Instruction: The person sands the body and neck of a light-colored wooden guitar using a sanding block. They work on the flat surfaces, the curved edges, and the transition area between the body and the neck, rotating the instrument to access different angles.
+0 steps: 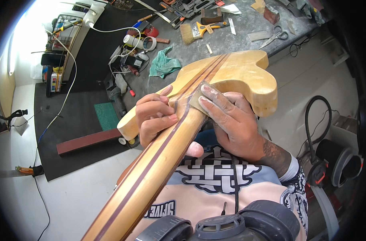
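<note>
One guitar [179, 130] slants lengthwise: neck [138, 176] lower left, body [237, 69] upper right

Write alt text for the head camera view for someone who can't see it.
A person's right hand presses a tan sheet resembling sandpaper against a striped wooden guitar body where it meets the neck, while the left hand curls around that neck. Behind, a grey workbench holds a paintbrush, scissors and a green cloth.
</note>
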`<state>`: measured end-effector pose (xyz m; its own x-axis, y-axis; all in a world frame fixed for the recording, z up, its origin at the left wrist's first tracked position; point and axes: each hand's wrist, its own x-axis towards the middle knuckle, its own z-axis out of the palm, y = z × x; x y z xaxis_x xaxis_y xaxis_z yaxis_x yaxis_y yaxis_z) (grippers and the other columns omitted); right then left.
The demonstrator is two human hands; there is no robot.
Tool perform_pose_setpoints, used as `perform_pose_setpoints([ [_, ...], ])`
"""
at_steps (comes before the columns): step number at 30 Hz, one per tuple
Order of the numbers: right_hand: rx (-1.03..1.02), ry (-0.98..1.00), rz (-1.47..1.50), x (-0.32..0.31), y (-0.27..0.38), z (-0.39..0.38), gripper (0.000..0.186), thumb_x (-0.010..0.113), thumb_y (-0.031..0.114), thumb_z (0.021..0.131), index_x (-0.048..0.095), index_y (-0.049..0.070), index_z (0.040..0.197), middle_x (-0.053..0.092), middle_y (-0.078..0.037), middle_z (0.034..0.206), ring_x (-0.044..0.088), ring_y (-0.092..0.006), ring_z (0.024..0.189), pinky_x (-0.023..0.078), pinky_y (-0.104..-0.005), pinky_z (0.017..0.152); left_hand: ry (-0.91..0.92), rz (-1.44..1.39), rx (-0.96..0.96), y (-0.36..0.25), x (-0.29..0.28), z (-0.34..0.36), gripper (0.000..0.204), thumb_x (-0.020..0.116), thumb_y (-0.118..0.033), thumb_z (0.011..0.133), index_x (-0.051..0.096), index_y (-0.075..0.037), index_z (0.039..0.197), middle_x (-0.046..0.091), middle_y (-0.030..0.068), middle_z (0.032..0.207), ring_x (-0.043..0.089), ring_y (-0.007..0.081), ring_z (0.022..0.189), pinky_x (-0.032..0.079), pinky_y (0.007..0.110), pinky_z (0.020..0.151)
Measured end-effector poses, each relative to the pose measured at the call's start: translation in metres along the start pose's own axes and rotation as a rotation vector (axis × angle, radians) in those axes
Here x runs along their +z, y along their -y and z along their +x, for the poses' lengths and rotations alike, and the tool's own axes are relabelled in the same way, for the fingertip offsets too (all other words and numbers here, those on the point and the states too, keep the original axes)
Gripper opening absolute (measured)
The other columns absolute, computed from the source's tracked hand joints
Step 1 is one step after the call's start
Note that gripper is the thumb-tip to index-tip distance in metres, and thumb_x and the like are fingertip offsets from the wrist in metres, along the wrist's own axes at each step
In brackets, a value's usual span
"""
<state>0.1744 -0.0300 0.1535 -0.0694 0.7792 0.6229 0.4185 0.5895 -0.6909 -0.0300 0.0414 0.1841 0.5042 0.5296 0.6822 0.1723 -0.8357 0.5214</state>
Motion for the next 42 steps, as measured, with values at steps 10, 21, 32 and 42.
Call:
perform_pose_setpoints([
  [10,0.061,0.204,0.159,-0.014,0.003,-0.006,0.066,0.060,-0.015,0.073,0.060,-0.003,0.138,0.059,-0.023,0.145,0.061,-0.0298,0.081,0.053,-0.0386,0.075,-0.065,0.013,0.012,-0.018,0.015,-0.014,0.077,0.081,-0.072,0.069,0.055,-0.009,0.105,0.041,0.0117,0.114,0.049,0.0353,0.123,0.056,0.062,0.103],
  [21,0.165,0.341,0.309,-0.027,0.016,-0.011,0.064,0.058,-0.013,0.072,0.063,-0.003,0.135,0.060,-0.026,0.142,0.066,-0.0283,0.086,0.049,-0.0360,0.074,-0.223,0.009,0.026,-0.020,0.030,-0.030,0.066,0.087,-0.065,0.068,0.062,-0.014,0.101,0.039,0.0096,0.117,0.048,0.0306,0.123,0.060,0.058,0.097],
  [32,0.145,0.345,0.436,-0.025,0.019,-0.011,0.055,0.056,-0.006,0.078,0.067,-0.002,0.132,0.065,-0.026,0.135,0.060,-0.0228,0.073,0.044,-0.0350,0.066,-0.252,-0.017,0.044,-0.020,0.028,-0.032,0.059,0.088,-0.056,0.072,0.063,-0.014,0.104,0.039,0.0103,0.117,0.049,0.0307,0.123,0.061,0.058,0.096],
  [42,0.101,0.321,0.206,-0.020,0.017,-0.018,0.058,0.057,-0.001,0.075,0.067,0.001,0.132,0.065,-0.021,0.138,0.061,-0.0194,0.071,0.042,-0.0332,0.061,-0.254,-0.029,0.040,-0.021,0.029,-0.030,0.055,0.090,-0.049,0.073,0.063,-0.013,0.106,0.038,0.0102,0.119,0.048,0.0299,0.125,0.061,0.057,0.097],
])
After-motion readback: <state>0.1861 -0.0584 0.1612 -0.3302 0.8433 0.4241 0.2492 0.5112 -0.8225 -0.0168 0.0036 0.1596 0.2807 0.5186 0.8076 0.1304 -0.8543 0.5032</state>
